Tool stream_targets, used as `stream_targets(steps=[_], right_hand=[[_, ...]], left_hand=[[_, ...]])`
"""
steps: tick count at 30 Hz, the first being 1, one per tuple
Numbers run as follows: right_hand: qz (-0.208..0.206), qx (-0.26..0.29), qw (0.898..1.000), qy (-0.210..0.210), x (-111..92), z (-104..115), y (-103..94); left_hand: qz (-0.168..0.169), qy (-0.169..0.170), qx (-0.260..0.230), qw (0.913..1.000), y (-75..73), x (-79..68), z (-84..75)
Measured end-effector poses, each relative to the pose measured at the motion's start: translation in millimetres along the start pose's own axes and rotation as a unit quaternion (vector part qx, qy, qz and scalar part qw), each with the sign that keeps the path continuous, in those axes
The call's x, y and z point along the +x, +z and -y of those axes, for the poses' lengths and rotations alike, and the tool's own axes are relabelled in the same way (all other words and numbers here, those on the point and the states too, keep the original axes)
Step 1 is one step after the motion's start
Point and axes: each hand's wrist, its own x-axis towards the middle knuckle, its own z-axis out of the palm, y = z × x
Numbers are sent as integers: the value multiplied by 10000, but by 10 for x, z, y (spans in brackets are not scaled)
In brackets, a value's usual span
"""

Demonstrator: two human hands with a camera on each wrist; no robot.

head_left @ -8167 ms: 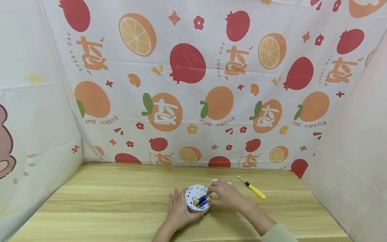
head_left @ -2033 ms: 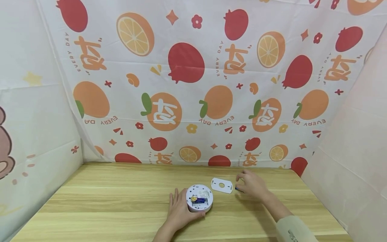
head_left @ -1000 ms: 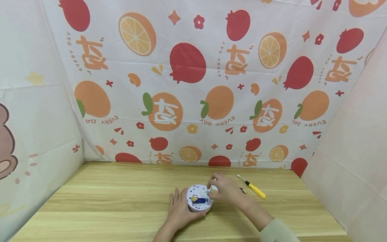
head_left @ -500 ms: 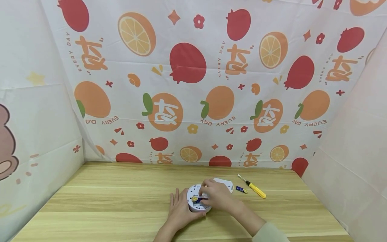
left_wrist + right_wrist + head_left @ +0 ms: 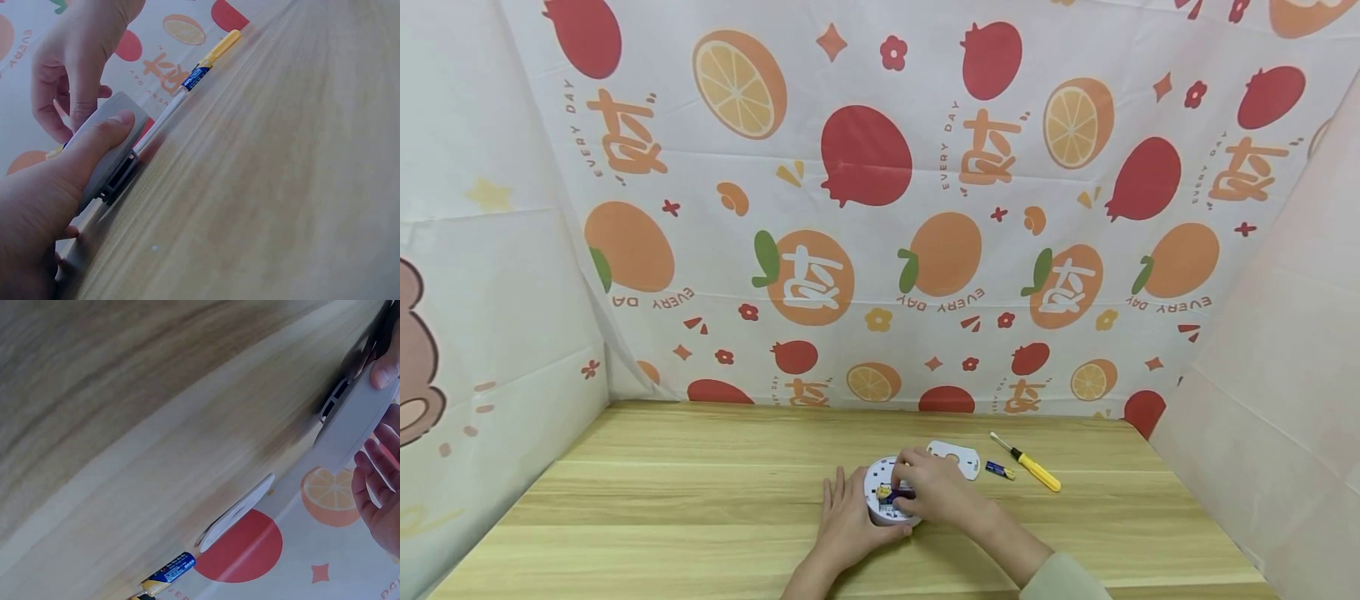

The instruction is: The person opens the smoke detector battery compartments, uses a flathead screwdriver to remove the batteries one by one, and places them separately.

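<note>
A round white smoke detector [image 5: 877, 478] sits face down on the table, its open battery bay showing. My left hand [image 5: 844, 521] grips its rim, the thumb [image 5: 111, 134] lying along the near side. One blue-and-yellow battery [image 5: 883, 493] is in the bay. My right hand [image 5: 936, 487] is over it, thumb and fingertips pinching its blue end and partly hiding it. A second blue-and-yellow battery [image 5: 1000, 470] lies loose to the right, also visible in the right wrist view as a battery [image 5: 167, 575] on the tabletop.
Just behind my right hand lies a flat white mounting plate [image 5: 972, 463]. Farther right is a screwdriver [image 5: 1036, 471] with a yellow handle, its tip toward the back. A fruit-print cloth [image 5: 865, 250] hangs behind the wooden table [image 5: 700, 500].
Two batteries were in the bay earlier; my right hand has carried one to the right, laid it by the screwdriver, and returned to the remaining battery. The left hand has stayed on the detector.
</note>
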Motion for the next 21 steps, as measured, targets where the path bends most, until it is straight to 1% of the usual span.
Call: stream_targets(steps=[6, 13, 21], right_hand=[[-146, 176, 9997, -22, -16, -10, -6], [-321, 217, 9992, -114, -56, -71, -118], [-159, 245, 9995, 129, -118, -186, -286]], left_hand=[[-27, -15, 31, 10000, 10, -8, -5], [-48, -70, -6, 10000, 26, -34, -35], [-134, -67, 47, 9999, 31, -68, -56]])
